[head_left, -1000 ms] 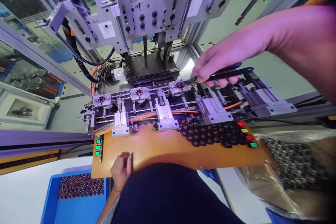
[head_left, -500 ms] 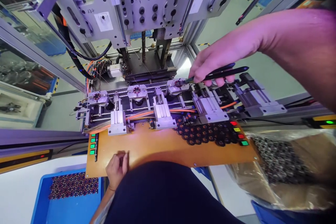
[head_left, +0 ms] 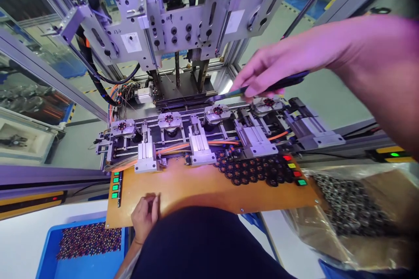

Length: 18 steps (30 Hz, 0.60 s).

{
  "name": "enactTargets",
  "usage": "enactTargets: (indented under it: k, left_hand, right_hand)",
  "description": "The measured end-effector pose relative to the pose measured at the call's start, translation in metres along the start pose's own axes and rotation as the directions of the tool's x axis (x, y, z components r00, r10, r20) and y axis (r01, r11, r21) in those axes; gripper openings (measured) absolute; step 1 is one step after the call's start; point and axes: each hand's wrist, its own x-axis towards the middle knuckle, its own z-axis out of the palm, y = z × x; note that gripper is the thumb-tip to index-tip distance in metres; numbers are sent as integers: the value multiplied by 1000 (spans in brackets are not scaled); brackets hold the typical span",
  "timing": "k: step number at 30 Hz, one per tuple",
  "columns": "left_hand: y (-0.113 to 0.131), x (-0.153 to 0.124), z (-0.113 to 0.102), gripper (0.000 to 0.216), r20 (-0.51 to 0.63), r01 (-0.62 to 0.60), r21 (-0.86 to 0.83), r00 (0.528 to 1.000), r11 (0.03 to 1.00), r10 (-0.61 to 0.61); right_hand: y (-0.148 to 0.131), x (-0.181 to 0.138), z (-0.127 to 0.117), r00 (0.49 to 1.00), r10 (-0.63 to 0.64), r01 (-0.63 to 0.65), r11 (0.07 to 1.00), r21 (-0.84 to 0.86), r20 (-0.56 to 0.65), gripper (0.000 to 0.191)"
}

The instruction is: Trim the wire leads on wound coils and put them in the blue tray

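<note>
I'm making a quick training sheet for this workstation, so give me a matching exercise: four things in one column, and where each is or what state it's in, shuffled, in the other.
Column one
1. Bare right hand
2. Bare left hand
3. Blue rectangular plastic bin
4. Cluster of round black parts

Column two
A. Partly filled with small multicoloured pieces
B. On the right-hand part of the flat orange-tan board
C. Gripping a slim dark handheld tool
D. Loosely curled at the board's near-left edge

Right pairs: 1-C, 2-D, 3-A, 4-B
</note>
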Motion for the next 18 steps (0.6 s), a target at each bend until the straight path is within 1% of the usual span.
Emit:
enactTargets:
  k: [1, 3, 5, 6, 8, 10, 12, 14, 16, 18]
  left_hand:
    - [0, 0, 0, 6, 0, -2, 4, 1000, 1000, 2]
    - [-1, 0, 0, 8, -1, -8, 8, 1000, 1000, 8]
    - [-1, 1, -1, 10, -3, -11, 10, 1000, 1000, 11]
    - [-1, 2, -1, 10, -4, -11, 11, 1000, 1000, 11]
    - [-1, 3, -1, 12, -6, -9, 15, 1000, 1000, 9]
    - [-1, 5, -1, 14, -13, -8, 25, 1000, 1000, 8]
    - [-1, 5, -1, 16, -11, -7, 49, 1000, 999, 8]
    - [-3, 5, -1, 20, -1, -5, 88, 1000, 996, 5]
    - [-5, 4, 1, 25, 3, 10, 132, 1000, 991, -10]
    - [-7, 3, 2, 27, 3, 30, 157, 1000, 987, -31]
  right_hand:
    - [5, -6, -5, 997, 60, -62, 997, -45, -46, 26]
    - [19, -16, -16, 976, 196, -207, 969, -133, -93, 27]
    - [38, -21, -25, 951, 294, -306, 935, -176, -96, 23]
    - [49, -21, -29, 945, 315, -326, 929, -177, -89, 21]
    - [73, -21, -36, 948, 311, -319, 936, -151, -71, 16]
    - [95, -19, -41, 959, 279, -283, 952, -120, -55, 14]
    - [111, -17, -43, 969, 242, -246, 965, -91, -45, 17]
    - [122, -15, -43, 974, 217, -220, 974, -58, -57, 21]
    - [129, -12, -42, 976, 191, -193, 981, -10, -109, 28]
    - [136, -8, -41, 961, 179, -173, 984, 49, -211, 41]
